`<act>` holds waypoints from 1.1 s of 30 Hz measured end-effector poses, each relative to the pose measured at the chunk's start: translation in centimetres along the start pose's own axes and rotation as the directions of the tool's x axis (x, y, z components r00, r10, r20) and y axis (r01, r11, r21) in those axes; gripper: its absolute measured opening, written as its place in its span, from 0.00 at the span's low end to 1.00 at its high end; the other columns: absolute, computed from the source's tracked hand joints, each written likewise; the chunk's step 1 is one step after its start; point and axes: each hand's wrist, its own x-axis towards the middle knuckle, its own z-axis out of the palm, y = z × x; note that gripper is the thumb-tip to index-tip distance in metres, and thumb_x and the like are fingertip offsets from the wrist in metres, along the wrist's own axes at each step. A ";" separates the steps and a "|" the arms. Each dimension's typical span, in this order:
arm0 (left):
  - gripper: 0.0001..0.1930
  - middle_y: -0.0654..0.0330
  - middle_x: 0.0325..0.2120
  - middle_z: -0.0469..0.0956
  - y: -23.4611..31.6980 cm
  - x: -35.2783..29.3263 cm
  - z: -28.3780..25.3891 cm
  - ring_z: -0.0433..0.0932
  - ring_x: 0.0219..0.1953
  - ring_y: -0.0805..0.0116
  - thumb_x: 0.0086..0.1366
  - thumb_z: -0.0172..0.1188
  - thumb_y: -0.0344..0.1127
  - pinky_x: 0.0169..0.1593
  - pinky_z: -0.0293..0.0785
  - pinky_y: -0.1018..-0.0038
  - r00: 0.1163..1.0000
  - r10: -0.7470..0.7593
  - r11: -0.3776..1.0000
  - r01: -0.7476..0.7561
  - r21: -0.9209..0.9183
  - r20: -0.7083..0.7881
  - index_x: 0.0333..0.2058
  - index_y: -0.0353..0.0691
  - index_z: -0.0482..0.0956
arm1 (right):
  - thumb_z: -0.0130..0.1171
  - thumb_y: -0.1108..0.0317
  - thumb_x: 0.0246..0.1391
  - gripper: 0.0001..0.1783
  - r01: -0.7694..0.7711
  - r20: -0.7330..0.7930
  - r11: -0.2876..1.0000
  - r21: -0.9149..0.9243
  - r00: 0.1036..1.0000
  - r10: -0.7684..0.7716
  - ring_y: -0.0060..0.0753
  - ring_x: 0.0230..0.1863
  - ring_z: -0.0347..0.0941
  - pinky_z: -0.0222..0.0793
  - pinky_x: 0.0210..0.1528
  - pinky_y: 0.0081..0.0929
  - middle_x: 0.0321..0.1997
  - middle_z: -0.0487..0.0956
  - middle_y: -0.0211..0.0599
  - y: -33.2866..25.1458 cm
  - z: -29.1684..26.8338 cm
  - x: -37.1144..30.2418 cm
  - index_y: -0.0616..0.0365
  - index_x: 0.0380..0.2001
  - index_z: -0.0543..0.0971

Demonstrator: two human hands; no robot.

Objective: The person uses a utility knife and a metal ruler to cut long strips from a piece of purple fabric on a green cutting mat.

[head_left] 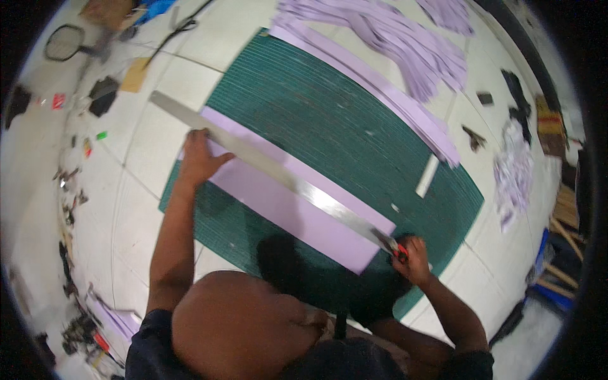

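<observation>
A long metal ruler (259, 161) lies slantwise over a flat lilac fabric piece (272, 206) on a green cutting mat (304, 107). Its far-left end sticks out past the mat onto the floor. My left hand (201, 159) rests on the fabric and the ruler's near edge, thumb and fingers spread. At the ruler's right end, my right hand (415, 261) is closed round a utility knife (400, 254) with a red and black handle. The blade end sits by the ruler and the fabric's right edge; its exact contact is too blurred to tell.
Long lilac strips (380, 88) lie along the mat's far edge, with a heap of lilac fabric (405, 50) behind. A narrow white strip (428, 176) rests on the mat. Lilac scraps (514, 164) and a dark clip-like tool (474, 137) are on the tiled floor at right.
</observation>
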 end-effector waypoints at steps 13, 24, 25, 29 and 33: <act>0.48 0.37 0.54 0.68 0.8 0.1 0.1 0.67 0.58 0.40 0.46 0.77 0.51 0.60 0.67 0.52 0.999 -0.008 1.000 0.009 -0.027 0.044 0.59 0.29 0.64 | 0.69 0.67 0.44 0.20 -0.061 0.115 0.982 0.180 0.993 0.041 0.56 0.41 0.70 0.66 0.45 0.47 0.36 0.71 0.46 0.7 -1.6 0.2 0.57 0.38 0.72; 0.50 0.37 0.56 0.66 0.3 0.3 0.3 0.66 0.59 0.41 0.45 0.78 0.51 0.61 0.66 0.53 0.997 -0.060 0.998 0.060 0.022 0.040 0.60 0.28 0.62 | 0.67 0.53 0.53 0.25 -0.397 0.320 0.903 0.166 0.888 0.331 0.57 0.43 0.73 0.68 0.45 0.47 0.41 0.74 0.53 1.2 -4.9 3.3 0.59 0.43 0.71; 0.50 0.37 0.56 0.66 0.3 0.2 0.3 0.66 0.59 0.41 0.45 0.78 0.50 0.61 0.67 0.53 0.997 -0.071 0.997 0.069 0.034 0.044 0.60 0.27 0.62 | 0.66 0.51 0.54 0.26 -0.467 0.323 0.866 0.178 0.859 0.396 0.57 0.43 0.74 0.69 0.44 0.47 0.42 0.74 0.54 0.9 -6.0 4.9 0.59 0.44 0.71; 0.50 0.36 0.56 0.65 -0.1 0.2 0.4 0.66 0.59 0.39 0.45 0.78 0.51 0.60 0.67 0.52 0.998 -0.057 0.998 0.056 0.006 0.019 0.59 0.27 0.62 | 0.63 0.49 0.57 0.30 -0.479 -0.126 0.838 0.261 0.844 0.521 0.59 0.46 0.76 0.72 0.48 0.49 0.48 0.76 0.56 2.7 -7.4 11.6 0.60 0.53 0.71; 0.49 0.35 0.55 0.65 -0.4 0.2 1.5 0.66 0.59 0.38 0.45 0.78 0.50 0.60 0.68 0.52 1.000 -0.008 0.999 0.009 -0.051 0.002 0.59 0.27 0.63 | 0.65 0.54 0.57 0.35 -0.475 -0.377 0.880 0.024 0.811 0.448 0.57 0.47 0.76 0.72 0.51 0.45 0.49 0.77 0.56 6.5 -6.1 14.2 0.57 0.62 0.67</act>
